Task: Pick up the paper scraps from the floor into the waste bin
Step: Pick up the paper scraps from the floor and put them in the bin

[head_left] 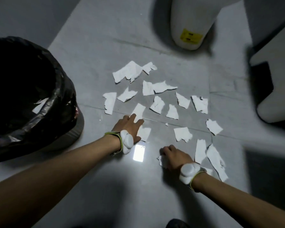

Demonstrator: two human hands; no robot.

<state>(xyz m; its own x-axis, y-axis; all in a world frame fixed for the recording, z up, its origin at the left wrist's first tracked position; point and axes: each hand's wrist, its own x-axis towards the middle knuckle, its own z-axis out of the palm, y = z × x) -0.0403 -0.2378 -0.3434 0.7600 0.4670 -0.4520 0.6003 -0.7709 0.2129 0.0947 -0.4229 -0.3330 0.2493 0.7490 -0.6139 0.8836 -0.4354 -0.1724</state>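
Note:
Several torn white paper scraps (158, 87) lie scattered over the grey tiled floor. The waste bin (61, 89), lined with a black bag, stands at the left, with a scrap or two visible inside. My left hand (130, 127) rests flat on the floor with fingers spread, touching two scraps (145, 133). My right hand (173, 157) is closed around a crumpled scrap (161, 160) low on the floor, right of centre. Both wrists carry white devices on straps.
A white cylindrical object (190, 25) with a yellow label stands at the back. A white and black object (273, 83) sits at the right edge. A bright light reflection (139, 153) glares on the floor between my hands.

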